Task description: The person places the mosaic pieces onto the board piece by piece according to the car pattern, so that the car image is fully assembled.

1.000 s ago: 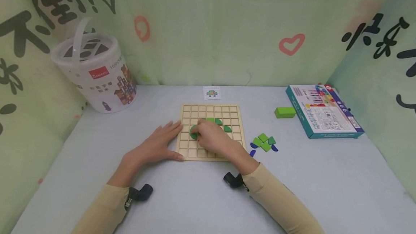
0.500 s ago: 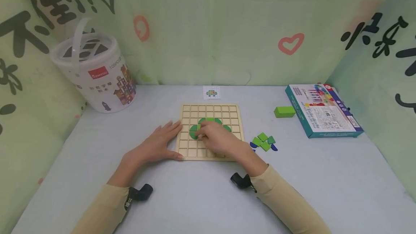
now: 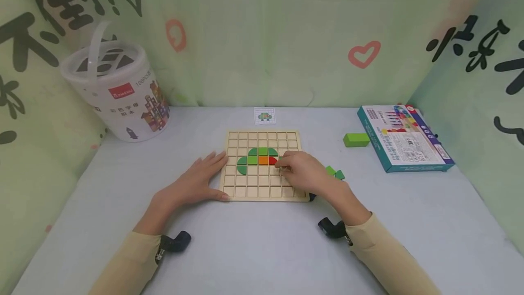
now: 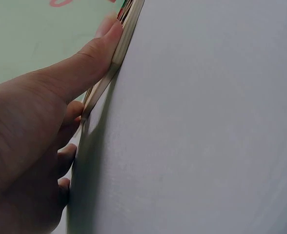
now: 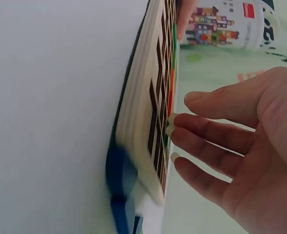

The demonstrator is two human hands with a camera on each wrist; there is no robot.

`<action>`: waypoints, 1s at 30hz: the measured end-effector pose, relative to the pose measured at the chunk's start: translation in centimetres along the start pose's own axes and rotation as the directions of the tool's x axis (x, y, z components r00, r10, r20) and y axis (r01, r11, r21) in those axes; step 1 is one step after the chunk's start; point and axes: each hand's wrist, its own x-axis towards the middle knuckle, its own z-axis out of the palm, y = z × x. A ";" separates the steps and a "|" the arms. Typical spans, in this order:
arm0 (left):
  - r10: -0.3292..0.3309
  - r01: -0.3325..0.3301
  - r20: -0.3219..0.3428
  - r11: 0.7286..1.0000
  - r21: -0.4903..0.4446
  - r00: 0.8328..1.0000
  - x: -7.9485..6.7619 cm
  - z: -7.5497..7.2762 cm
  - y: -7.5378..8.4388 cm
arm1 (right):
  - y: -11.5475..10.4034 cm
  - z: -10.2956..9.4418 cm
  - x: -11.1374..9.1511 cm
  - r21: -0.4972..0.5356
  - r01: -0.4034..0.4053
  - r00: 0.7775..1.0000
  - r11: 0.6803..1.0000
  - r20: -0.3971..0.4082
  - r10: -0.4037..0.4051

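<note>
A wooden grid board (image 3: 245,192) lies on the table with flat coloured pieces in its cells. Among them are dark green curved pieces (image 3: 242,170), light green squares (image 3: 252,160), an orange square (image 3: 263,160) and a red curved piece (image 3: 272,161). My left hand (image 3: 196,179) rests at the board's near left corner, thumb on the front edge and fingers along the left side. Over the board's right part, my right hand (image 3: 307,172) has its fingertips at the red piece. In the right wrist view, that hand's thumb (image 5: 199,101) stands apart from the fingers, with nothing between them.
Loose green pieces (image 3: 330,170) and blue pieces (image 5: 121,170) lie right of the board, partly behind the right hand. A small pattern card (image 3: 265,116) lies behind it. A green block (image 3: 356,140) and a flat box (image 3: 409,149) are farther right; a bucket (image 3: 118,104) stands back left.
My right hand has moved right across the board, from the left green pieces to the red one, uncovering the orange and red pieces. My left hand has stayed at the corner.
</note>
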 end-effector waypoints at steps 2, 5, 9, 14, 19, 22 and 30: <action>-0.003 0.003 0.002 1.000 -0.007 1.000 0.0 0.0 0.0 | 0.8 -0.4 -0.5 0.006 -0.021 1.000 1.000 0.000 0.021; -0.005 0.005 0.003 1.000 -0.011 1.000 0.0 0.0 -0.1 | 1.9 -1.0 -1.3 0.006 -0.045 0.999 0.999 0.000 0.045; -0.006 0.006 0.005 1.000 -0.002 1.000 0.0 0.0 -0.2 | 3.2 -1.7 -2.4 0.013 -0.087 0.996 0.996 0.008 0.087; -0.004 0.004 -0.001 1.000 -0.008 1.000 -0.1 0.0 -0.4 | 4.7 -2.3 -3.4 0.021 -0.131 0.991 0.991 0.033 0.130; -0.003 0.003 0.001 1.000 -0.020 1.000 -0.1 0.0 -0.3 | 6.0 -2.5 -4.2 -0.022 -0.126 0.990 0.992 0.053 0.127; 0.002 -0.002 0.002 1.000 -0.022 1.000 -0.1 0.0 -0.3 | 6.4 -2.6 -4.5 -0.044 -0.106 0.993 0.993 0.056 0.109; 0.001 -0.001 0.003 1.000 -0.013 1.000 0.1 0.1 -0.4 | 6.9 -3.0 -4.8 -0.035 -0.108 0.990 0.994 0.083 0.111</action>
